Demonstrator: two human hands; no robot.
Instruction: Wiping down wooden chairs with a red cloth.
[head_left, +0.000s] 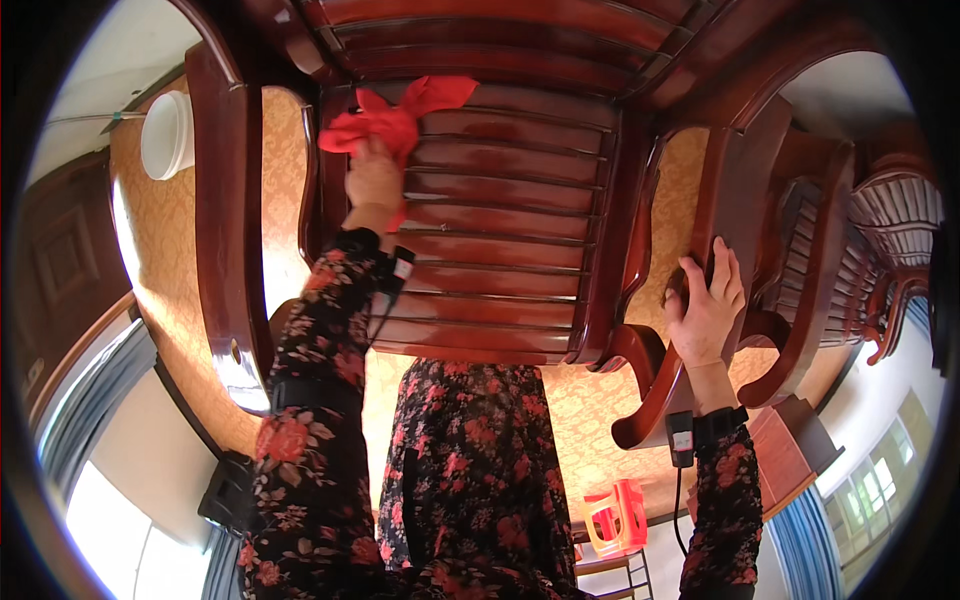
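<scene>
A glossy dark-red wooden armchair with a slatted seat (495, 225) stands right in front of me. My left hand (375, 176) presses a red cloth (390, 124) onto the seat's rear left corner, by the foot of the backrest (495, 37). Part of the cloth fans out to the right over the rear slat, and a strip of it hangs below my wrist. My right hand (705, 307) rests on the chair's right armrest (701, 225), fingers spread and holding nothing loose. The left armrest (225, 202) is untouched.
A white bucket (166, 135) stands on the patterned floor beyond the left armrest. More slatted wooden seating (814, 262) stands close on the right. An orange-red plastic stool (616, 517) is behind me. Blue curtains (97, 405) hang at the left.
</scene>
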